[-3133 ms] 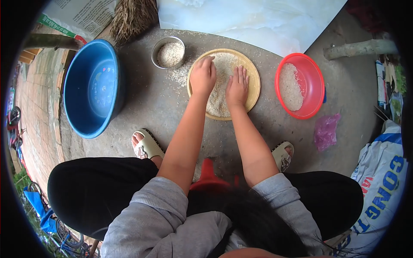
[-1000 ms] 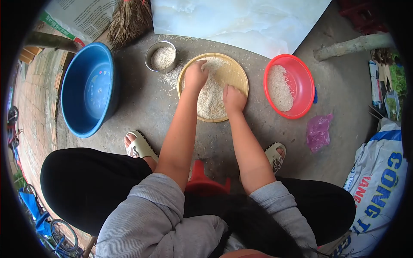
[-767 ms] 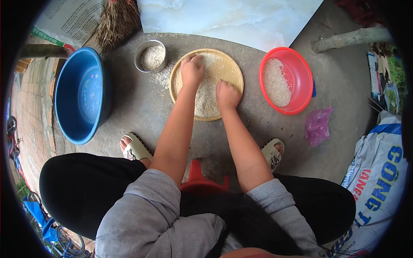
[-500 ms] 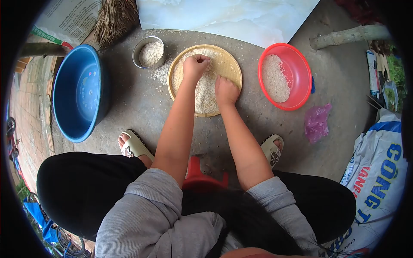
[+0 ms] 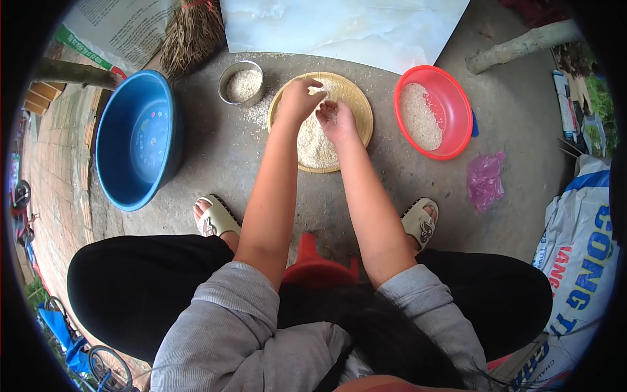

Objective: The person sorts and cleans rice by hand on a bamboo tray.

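Observation:
A round woven bamboo tray (image 5: 364,121) lies on the floor in front of me, with a heap of pale rice grains (image 5: 317,149) spread over it. My left hand (image 5: 300,101) hovers above the tray's upper middle, thumb and fingers apart. Just to its right is my right hand (image 5: 338,121), palm turned up and loosely cupped, its fingers bent towards the left hand. Whether small grains lie in that palm is too fine to make out. Left of the tray stands a metal bowl (image 5: 241,83) with rice in it, and some grains are scattered on the floor between them.
A red basin (image 5: 455,108) with rice stands to the right, above a crumpled purple plastic bag (image 5: 485,181). At left is a blue basin (image 5: 137,140). A straw broom (image 5: 191,39) and a marble-patterned sheet (image 5: 346,29) lie beyond. A white printed sack (image 5: 575,261) is at far right.
My right hand has turned from a palm-down fist to palm up with loosened fingers, nearer the left hand. The left hand has gone from a pinch to parted fingers. The view has shifted slightly.

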Available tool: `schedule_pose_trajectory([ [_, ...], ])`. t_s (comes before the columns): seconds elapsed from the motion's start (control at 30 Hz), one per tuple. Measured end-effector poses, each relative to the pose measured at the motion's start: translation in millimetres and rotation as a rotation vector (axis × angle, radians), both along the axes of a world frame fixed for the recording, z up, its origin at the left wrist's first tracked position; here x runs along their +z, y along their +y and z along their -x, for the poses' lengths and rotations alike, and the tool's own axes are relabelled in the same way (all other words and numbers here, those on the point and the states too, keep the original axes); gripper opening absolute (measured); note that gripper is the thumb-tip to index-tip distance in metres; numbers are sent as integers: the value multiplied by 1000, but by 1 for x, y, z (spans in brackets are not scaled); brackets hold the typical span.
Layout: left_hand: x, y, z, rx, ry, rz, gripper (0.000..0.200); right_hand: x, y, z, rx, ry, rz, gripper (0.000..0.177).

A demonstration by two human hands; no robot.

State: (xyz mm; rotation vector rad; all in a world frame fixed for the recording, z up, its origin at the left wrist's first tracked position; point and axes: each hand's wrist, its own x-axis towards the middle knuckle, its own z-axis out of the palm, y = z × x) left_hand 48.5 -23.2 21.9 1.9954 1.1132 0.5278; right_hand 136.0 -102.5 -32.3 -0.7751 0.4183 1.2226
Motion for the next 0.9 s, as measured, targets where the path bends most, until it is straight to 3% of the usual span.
schedule_pose_trajectory([
  [0.07, -10, -1, 6, 6, 54, 119, 39, -26, -1, -4, 61, -257, 204, 36],
  [0.1, -27, -7, 8, 136, -261, 534, 41, -5, -6, 3, 4, -438, 217, 37],
  [0.13, -45, -12, 10, 267, -580, 949, 44, 8, -6, 9, 3, -439, 216, 37],
  [0.17, -63, -16, 12, 271, -678, 1186, 49, 17, -6, 17, -10, -620, 182, 40],
  [0.27, -80, -43, 18, 346, -1093, 1518, 46, 4, -1, 44, 86, -1246, 209, 37],
  [0.3, -100, -45, 22, 212, -1198, 1488, 44, 8, -6, 55, 232, -1462, 285, 34],
  [0.33, -98, -50, 16, 299, -1404, 1504, 42, 9, -14, 66, 386, -1672, 361, 31],
  [0.37, -96, -54, 16, 384, -1512, 1435, 40, 9, -18, 73, 388, -1673, 365, 31],
  [0.43, -114, -50, 22, 468, -1612, 1361, 39, 0, -24, 85, 243, -1752, 88, 29],
  [0.47, -149, -35, 28, 484, -1576, 1483, 39, 2, -26, 86, 244, -1751, 87, 29],
  [0.53, -149, -27, 31, 498, -1539, 1601, 39, 6, -30, 81, 181, -1744, 6, 29],
  [0.6, -132, -19, 29, 649, -1283, 1355, 39, 10, -37, 68, 260, -1840, -1, 31],
  [0.67, -95, -21, 23, 736, -1057, 1180, 39, 12, -42, 59, 325, -2182, 148, 38],
  [0.73, -72, -23, 22, 828, -891, 1021, 42, 5, -43, 53, 426, -2177, 148, 47],
  [0.8, -63, -21, 27, 947, -772, 933, 43, -7, -38, 48, 180, -2030, 671, 55],
  [0.83, -63, -20, 34, 933, -795, 914, 42, -13, -37, 42, 188, -2033, 664, 55],
  [0.9, -62, -13, 38, 956, -838, 926, 44, -24, -39, 28, 476, -2027, 953, 63],
])
